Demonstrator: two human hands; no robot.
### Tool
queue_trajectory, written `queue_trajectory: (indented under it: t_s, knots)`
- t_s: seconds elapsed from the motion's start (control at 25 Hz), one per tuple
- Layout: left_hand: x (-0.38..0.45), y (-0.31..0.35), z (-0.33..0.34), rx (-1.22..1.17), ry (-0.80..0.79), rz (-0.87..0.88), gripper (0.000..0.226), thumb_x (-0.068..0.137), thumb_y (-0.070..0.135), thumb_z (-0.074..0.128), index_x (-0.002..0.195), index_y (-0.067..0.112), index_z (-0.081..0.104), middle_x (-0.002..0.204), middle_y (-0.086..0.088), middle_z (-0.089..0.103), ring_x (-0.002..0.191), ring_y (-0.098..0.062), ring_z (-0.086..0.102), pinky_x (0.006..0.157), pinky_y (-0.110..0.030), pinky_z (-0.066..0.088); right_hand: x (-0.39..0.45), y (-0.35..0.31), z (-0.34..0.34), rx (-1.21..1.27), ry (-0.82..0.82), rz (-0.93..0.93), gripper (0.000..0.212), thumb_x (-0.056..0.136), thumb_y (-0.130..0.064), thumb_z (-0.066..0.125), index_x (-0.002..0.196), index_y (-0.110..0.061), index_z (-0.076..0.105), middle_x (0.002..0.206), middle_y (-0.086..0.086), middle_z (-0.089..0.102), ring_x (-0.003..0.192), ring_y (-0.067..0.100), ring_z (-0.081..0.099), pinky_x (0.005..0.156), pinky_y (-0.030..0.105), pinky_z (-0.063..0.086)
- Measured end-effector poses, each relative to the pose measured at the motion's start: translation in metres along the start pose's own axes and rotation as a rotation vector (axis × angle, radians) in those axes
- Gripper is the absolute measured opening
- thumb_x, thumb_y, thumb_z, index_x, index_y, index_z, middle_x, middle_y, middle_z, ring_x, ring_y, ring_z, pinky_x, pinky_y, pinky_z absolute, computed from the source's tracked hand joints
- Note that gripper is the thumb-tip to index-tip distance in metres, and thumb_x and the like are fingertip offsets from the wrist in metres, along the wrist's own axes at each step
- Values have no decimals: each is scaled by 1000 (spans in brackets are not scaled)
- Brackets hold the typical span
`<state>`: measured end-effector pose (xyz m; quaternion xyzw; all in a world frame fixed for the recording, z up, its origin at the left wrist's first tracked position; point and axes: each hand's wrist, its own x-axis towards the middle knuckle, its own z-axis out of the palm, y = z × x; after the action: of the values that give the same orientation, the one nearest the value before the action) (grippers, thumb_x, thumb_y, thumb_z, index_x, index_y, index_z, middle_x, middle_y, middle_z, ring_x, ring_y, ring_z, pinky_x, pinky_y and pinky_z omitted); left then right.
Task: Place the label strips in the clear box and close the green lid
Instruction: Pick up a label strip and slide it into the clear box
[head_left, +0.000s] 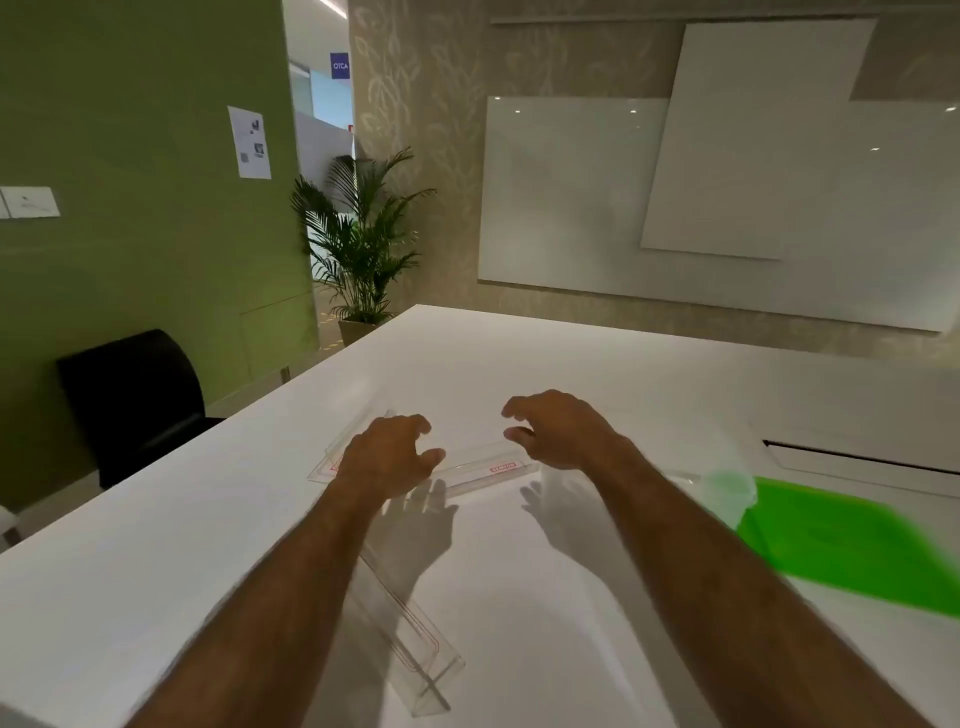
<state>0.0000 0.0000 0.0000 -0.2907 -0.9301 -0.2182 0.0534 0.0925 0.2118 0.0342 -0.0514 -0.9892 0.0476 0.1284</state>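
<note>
On the white table (519, 364), the left hand (387, 457) hovers with fingers loosely curled over clear label strips (480, 470), holding nothing; whether it touches them I cannot tell. Right of it, the right hand (563, 434) hangs above the strips' far end, fingers half-curled and empty. Farther right lie the blurred clear box (727, 491) and green lid (852, 545).

Two bare forearms, sleeveless, bare hands (387, 457)
</note>
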Motion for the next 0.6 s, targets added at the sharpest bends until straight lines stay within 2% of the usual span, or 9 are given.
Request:
queue_trajectory:
  t_s: [0.2, 0.28, 0.4, 0.48, 0.6]
  knots:
    - [11, -9, 7, -89, -142, -118, 32, 85, 43, 66, 111, 26, 67, 109, 1, 70, 103, -21, 64, 95, -41, 52, 27, -11, 23, -168, -225, -2, 42, 91, -31, 61, 132, -30, 53, 133, 2, 58, 118, 24, 56, 96, 38, 46]
    - [13, -11, 10, -98, -161, -105, 24, 84, 38, 68, 104, 25, 70, 101, 0, 73, 96, -20, 67, 91, -39, 54, 32, -14, 34, -218, -272, -15, 48, 89, -29, 62, 135, -31, 49, 134, 4, 56, 119, 26, 56, 95, 39, 47]
    - [17, -18, 15, -101, -151, -80, 10, 83, 29, 69, 89, 24, 75, 93, 1, 75, 86, -17, 68, 80, -30, 55, 40, -16, 44, -343, -346, -57, 52, 88, -27, 60, 138, -30, 45, 131, 6, 57, 115, 28, 59, 89, 40, 50]
    - [19, -20, 17, -131, -145, -66, 8, 81, 22, 69, 82, 22, 77, 87, 3, 76, 83, -14, 68, 74, -27, 55, 44, -15, 46, -378, -363, -68, 49, 88, -26, 60, 135, -29, 48, 127, 7, 58, 111, 29, 61, 84, 38, 48]
    - [19, -21, 17, -147, -136, -32, 8, 80, 21, 70, 81, 21, 78, 83, 6, 76, 80, -14, 69, 75, -30, 57, 45, -16, 46, -383, -306, -83, 36, 85, -23, 67, 120, -24, 58, 119, 6, 59, 104, 28, 62, 73, 32, 41]
